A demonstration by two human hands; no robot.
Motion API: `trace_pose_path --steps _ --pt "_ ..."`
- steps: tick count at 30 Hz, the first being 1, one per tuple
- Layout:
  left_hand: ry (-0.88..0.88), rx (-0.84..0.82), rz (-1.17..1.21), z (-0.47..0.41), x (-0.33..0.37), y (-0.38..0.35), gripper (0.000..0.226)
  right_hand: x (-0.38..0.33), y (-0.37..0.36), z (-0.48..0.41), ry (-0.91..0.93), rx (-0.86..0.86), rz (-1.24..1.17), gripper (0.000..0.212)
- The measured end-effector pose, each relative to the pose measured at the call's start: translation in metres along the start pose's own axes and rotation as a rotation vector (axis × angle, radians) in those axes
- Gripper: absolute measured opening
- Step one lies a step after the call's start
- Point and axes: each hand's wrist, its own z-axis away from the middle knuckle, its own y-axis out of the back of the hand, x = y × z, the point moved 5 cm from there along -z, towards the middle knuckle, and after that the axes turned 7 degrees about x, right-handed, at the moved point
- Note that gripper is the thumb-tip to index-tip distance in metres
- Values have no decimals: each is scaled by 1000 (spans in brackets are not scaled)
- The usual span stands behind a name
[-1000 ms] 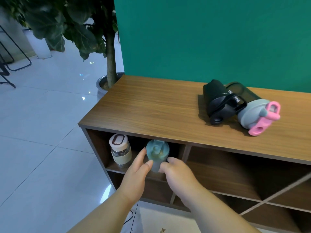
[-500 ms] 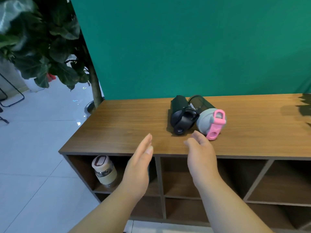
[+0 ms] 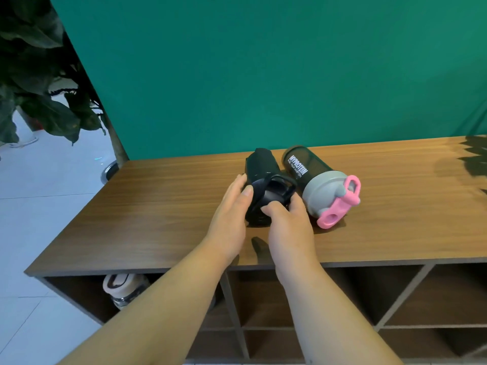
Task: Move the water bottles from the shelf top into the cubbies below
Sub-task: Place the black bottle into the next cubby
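Note:
A black bottle [image 3: 263, 167] with a loop handle lies on its side on the wooden shelf top [image 3: 158, 212]. My left hand [image 3: 232, 214] cups its left side at the lid end. My right hand [image 3: 287, 222] curls over the lid from the front right. Right beside it lies a dark shaker bottle [image 3: 313, 177] with a grey lid and pink cap, untouched. A beige-lidded bottle [image 3: 123, 288] stands in the leftmost upper cubby, partly hidden by my left forearm.
A green wall [image 3: 263, 75] backs the shelf. A potted plant [image 3: 39, 88] stands at the left on the white tiled floor [image 3: 31, 233]. Open cubbies [image 3: 395, 293] run along the shelf front in two rows.
Both hands left the blue bottle in the left cubby, rose over the shelf top and closed around the black bottle. My view lifted and shifted right.

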Motion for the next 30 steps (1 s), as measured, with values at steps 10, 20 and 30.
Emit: trace_pose_path --steps 10,20,30 --pt "-25 -103 111 39 -6 15 87 -8 5 33 196 -155 53 62" --pt "-370 -155 149 144 43 24 89 -37 44 126 426 -160 195 84" --pt "-384 -152 159 227 39 32 83 -19 74 194 431 -155 105 75"
